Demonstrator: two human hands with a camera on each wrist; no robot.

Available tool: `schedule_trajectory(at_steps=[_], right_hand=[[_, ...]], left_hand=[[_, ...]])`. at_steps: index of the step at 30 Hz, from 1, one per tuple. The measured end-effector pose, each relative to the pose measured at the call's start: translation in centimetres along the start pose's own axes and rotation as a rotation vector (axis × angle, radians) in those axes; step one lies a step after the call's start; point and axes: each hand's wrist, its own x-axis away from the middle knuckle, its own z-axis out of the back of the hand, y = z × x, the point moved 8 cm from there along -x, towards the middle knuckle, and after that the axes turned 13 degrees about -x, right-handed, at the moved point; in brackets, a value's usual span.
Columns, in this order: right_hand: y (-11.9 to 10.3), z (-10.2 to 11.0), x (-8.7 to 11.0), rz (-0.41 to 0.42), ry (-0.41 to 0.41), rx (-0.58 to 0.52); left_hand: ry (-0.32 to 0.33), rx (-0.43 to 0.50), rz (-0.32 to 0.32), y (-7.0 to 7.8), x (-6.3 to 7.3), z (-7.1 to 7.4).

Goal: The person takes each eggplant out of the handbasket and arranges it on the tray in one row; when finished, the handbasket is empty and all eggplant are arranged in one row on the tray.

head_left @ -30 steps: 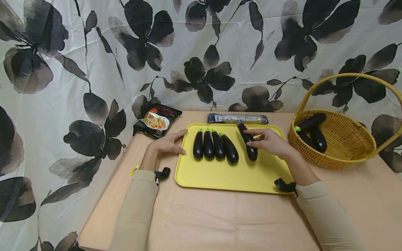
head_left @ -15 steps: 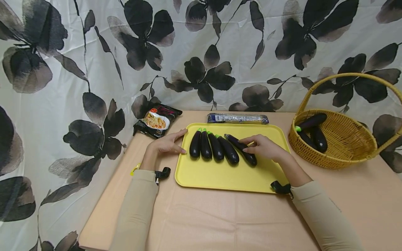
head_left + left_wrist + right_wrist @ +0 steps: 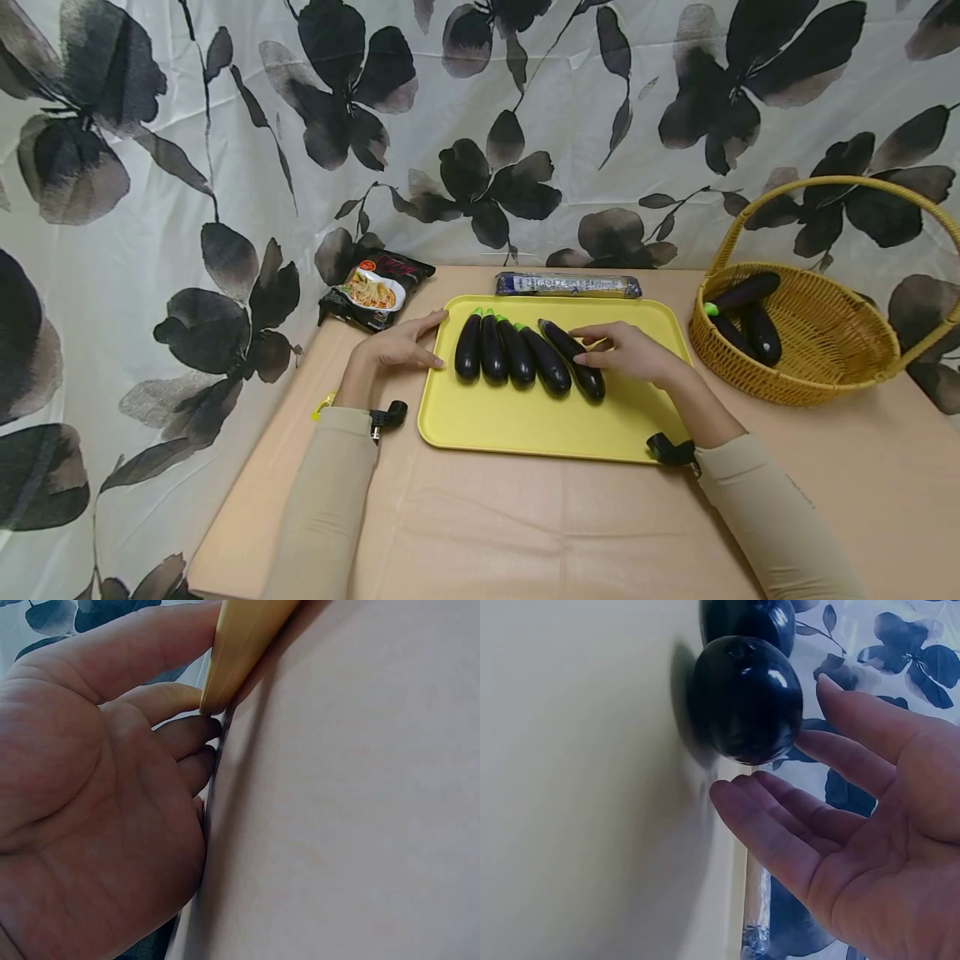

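Note:
Several dark purple eggplants [image 3: 517,354] lie side by side on a yellow tray [image 3: 495,425], green stem ends mostly pointing away. My right hand [image 3: 626,354] is at the right side of the rightmost eggplant [image 3: 583,372], which slants with its round end toward me. In the right wrist view, that eggplant's round end [image 3: 746,701] sits beside my loosely extended fingers [image 3: 769,844], and the thumb stands off it. My left hand [image 3: 401,343] rests against the tray's left edge, thumb and forefinger spread along the rim [image 3: 240,656].
To the right stands a yellow wicker basket [image 3: 840,333] with a tall handle and three eggplants [image 3: 750,312] inside. A black noodle packet [image 3: 375,287] lies at the back left, and a long blue wrapped packet [image 3: 567,284] behind the tray. A floral curtain [image 3: 480,108] hangs behind.
My right hand has moved the rightmost eggplant left against the row. The leftmost eggplants have shifted slightly left, and its round end has swung left. My left hand has stayed put.

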Motion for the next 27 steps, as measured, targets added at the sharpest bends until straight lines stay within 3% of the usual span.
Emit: schedule_trajectory(at_steps=[8,19,23,27], right_hand=[[0.2,0.3,0.0,0.000,-0.005,0.028],[0.1,-0.4,0.1,-0.033,-0.037,-0.050],[-0.5,0.1,0.4,0.036,-0.039,0.042],[-2.1,1.6,1.3,0.160,-0.015,0.107]], left_hand=[[-0.001,0.029,-0.003,0.0,0.0,-0.1],[0.003,0.021,0.003,-0.1,-0.1,-0.1],[0.003,0.010,0.005,-0.1,-0.1,-0.1],[0.001,0.004,0.007,0.0,-0.1,0.0]])
